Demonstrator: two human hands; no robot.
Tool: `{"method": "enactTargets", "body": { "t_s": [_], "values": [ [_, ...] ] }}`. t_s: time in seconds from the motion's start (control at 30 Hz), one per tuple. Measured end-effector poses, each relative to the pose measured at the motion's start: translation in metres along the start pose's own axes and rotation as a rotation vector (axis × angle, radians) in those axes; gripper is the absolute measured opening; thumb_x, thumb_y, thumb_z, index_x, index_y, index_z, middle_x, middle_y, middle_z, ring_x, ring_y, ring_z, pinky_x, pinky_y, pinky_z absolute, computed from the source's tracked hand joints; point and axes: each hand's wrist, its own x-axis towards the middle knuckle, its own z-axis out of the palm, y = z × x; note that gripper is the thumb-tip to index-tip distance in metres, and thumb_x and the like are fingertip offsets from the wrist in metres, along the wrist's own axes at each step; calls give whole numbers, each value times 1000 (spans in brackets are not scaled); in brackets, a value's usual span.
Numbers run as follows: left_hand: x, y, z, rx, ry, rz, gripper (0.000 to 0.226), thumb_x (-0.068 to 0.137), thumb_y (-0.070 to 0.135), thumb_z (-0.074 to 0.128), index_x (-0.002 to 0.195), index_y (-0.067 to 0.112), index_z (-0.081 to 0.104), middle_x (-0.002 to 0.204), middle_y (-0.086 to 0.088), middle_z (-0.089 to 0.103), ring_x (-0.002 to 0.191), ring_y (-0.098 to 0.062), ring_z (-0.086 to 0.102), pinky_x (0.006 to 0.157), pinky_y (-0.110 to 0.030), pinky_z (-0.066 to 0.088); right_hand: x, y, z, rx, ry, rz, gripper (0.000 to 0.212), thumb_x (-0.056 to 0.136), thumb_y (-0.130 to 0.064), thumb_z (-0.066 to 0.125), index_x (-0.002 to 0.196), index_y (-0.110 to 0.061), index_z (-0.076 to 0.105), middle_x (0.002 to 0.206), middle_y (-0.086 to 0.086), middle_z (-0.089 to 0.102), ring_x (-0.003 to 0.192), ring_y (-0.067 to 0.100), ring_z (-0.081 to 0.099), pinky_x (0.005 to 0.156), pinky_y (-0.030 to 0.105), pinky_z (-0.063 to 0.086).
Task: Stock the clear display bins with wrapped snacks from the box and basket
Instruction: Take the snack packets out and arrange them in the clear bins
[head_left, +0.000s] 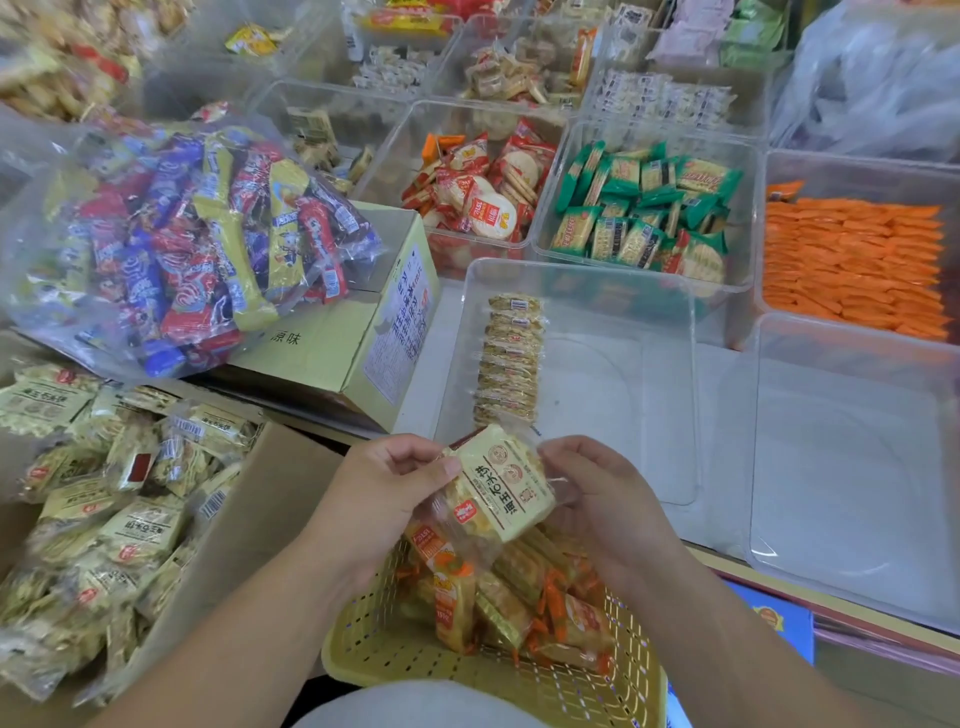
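A shop counter (719, 519) crowded with clear tubs of snacks fills the view, and the near bin (597, 395) serves as the landmark. Left of the bin and nearer the person sits the open box (291, 467), heaped with pale wrapped packs. In front of the bin, over the yellow basket (374, 639), the left hand (384, 488) pinches the left edge of one pack (498, 488). The right hand (602, 493) grips the wrapper's right edge with curled fingers. The pack lies face up and tilted, just short of the bin's near wall.

Inside the bin, a row (511, 358) of packs stands on edge against the left wall, running straight away from the person. Its near end lies directly beyond the held pack, between the two hands. The pack likely has to be tipped upright and pushed forward to join it. Right of the bin, a second bin (857, 467) holds nothing.
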Motion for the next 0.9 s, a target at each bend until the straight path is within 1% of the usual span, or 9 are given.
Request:
{"method": "enactTargets", "body": {
  "t_s": [0.03, 0.2, 0.37, 0.43, 0.53, 0.6, 0.7, 0.8, 0.9],
  "values": [
    [0, 2, -1, 13, -20, 4, 1, 80, 14, 80, 79, 15, 81, 74, -9, 75, 57, -15, 64, 51, -23, 53, -1, -3, -3, -98, -1, -48, 8, 93, -19, 67, 88, -17, 74, 88, 12, 75, 71, 21, 71, 57, 31, 55],
    [6, 6, 0, 145, -145, 36, 20, 67, 27, 83, 83, 14, 82, 74, -9, 75, 55, -14, 61, 51, -21, 51, 3, -24, -12, -493, 1, -294, 17, 91, -21, 71, 75, -21, 76, 68, 1, 71, 55, 6, 58, 52, 15, 44],
    [13, 6, 12, 58, -102, 12, 26, 68, 28, 83, 85, 9, 81, 83, -30, 71, 66, -28, 62, 58, -32, 54, 14, -25, -11, -241, 11, -163, 40, 98, -15, 60, 59, -21, 63, 52, -5, 53, 44, 10, 46, 45, 18, 39],
    [17, 6, 18, 10, -56, -10, 17, 73, 21, 84, 80, 7, 79, 79, -29, 68, 62, -29, 60, 54, -31, 55, 19, -24, -12, -252, 60, -161, 37, 97, -17, 62, 61, -21, 64, 52, -7, 55, 46, 11, 49, 47, 21, 42],
    [25, 4, 26, -6, 30, -36, 12, 86, 9, 80, 75, 9, 74, 72, -19, 64, 50, -21, 57, 46, -27, 52, 21, -22, -18, -557, 222, -390, 3, 93, -29, 69, 92, -31, 67, 90, -12, 69, 81, 6, 66, 68, 23, 51],
    [31, 5, 32, -47, 94, -62, 16, 90, 7, 77, 78, 9, 66, 75, -19, 63, 52, -21, 60, 47, -26, 52, 16, -24, -22, -800, 224, -592, 22, 88, -46, 69, 108, -41, 63, 114, -21, 59, 106, 1, 58, 79, 15, 47],
    [39, 10, 48, -98, 105, -77, 19, 92, 3, 74, 87, 10, 58, 83, -18, 64, 55, -22, 65, 49, -27, 55, 8, -24, -20, -1093, 36, -741, 55, 79, -68, 66, 126, -39, 63, 129, -16, 55, 123, 5, 49, 95, 15, 40],
    [40, 14, 68, -73, -5, -92, 30, 91, 1, 73, 112, 16, 59, 96, -17, 70, 58, -21, 71, 53, -30, 58, 14, -22, -23, -1305, -31, -689, 72, 76, -57, 76, 141, -31, 56, 144, -3, 51, 133, 18, 42, 107, 23, 32],
    [43, 16, 75, 86, -107, -102, 39, 94, 13, 74, 126, 31, 62, 108, -11, 72, 76, -20, 77, 75, -41, 65, 25, -23, -30, -1302, -62, -683, 61, 83, -36, 80, 140, -27, 59, 141, 3, 56, 128, 23, 51, 105, 31, 42]
  ]
}}
